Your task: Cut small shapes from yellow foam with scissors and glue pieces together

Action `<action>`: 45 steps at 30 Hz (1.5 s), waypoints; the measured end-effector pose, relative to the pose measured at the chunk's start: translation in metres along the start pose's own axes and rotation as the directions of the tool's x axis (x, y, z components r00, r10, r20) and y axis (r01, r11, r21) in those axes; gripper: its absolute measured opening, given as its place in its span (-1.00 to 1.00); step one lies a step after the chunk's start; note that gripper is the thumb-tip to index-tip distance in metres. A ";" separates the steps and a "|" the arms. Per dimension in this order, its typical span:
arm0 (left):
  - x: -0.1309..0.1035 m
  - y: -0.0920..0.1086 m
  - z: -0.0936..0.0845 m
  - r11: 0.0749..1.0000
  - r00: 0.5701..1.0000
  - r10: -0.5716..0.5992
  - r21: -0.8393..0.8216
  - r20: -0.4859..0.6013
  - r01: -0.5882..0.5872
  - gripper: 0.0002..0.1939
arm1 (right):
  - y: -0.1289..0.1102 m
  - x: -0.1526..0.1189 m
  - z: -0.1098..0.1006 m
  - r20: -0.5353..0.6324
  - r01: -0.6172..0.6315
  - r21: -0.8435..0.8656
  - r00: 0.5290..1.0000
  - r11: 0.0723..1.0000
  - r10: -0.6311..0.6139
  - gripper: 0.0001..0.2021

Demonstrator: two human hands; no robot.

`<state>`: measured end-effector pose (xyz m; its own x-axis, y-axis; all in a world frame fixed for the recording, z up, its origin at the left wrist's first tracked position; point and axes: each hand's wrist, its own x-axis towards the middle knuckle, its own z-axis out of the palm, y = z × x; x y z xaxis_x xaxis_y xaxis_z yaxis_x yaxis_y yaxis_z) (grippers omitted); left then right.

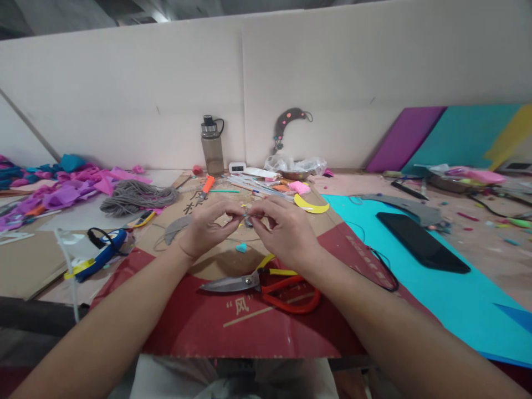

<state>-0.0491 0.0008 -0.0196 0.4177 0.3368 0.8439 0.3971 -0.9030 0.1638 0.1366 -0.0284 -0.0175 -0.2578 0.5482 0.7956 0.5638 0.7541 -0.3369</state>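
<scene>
My left hand (214, 224) and my right hand (285, 230) meet above the middle of the cardboard, thumbs and forefingers pinched. Between the fingertips is a small greyish thing, too small to make out. Just below lies a small turquoise scrap (241, 247). A grey crescent-shaped piece (177, 228) is partly hidden behind my left hand. Red-handled scissors (260, 285) lie under my wrists, blades to the left. A yellow crescent (311, 205) rests beyond my right hand.
A bottle (213, 147) stands by the white partition. Grey cord (139, 198) and a blue power strip (102, 256) lie left. A black phone (421, 243) lies on a turquoise sheet (457, 310) at right. A dark crescent ornament (286, 119) hangs on the partition.
</scene>
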 end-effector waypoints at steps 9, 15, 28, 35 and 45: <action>0.000 0.002 0.001 1.000 0.999 -0.020 -0.001 0.040 0.020 -0.88 | 0.000 0.000 0.001 0.056 -0.047 -0.032 0.997 0.998 0.048 -0.89; 0.001 0.006 0.003 0.999 0.998 -0.047 0.008 0.041 0.047 -0.91 | 0.002 0.000 0.003 0.062 -0.044 -0.036 0.997 0.998 0.047 -0.89; -0.001 0.003 0.002 0.999 0.997 -0.049 0.005 0.062 0.049 -0.88 | 0.001 0.000 0.004 0.084 -0.067 0.005 0.994 0.998 0.067 -0.89; -0.001 0.004 0.003 0.996 0.993 -0.086 0.013 0.076 0.085 -0.87 | 0.003 0.000 0.006 0.088 -0.059 -0.003 0.994 0.998 0.060 -0.90; -0.002 0.003 0.004 0.993 0.990 -0.115 0.048 0.076 0.112 -0.85 | 0.002 0.000 0.005 0.125 -0.086 -0.001 0.988 0.996 0.086 -0.88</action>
<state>-0.0454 -0.0010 -0.0229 0.4305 0.4578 0.7778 0.4798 -0.8460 0.2324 0.1337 -0.0256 -0.0206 -0.3045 0.6516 0.6948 0.5849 0.7036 -0.4035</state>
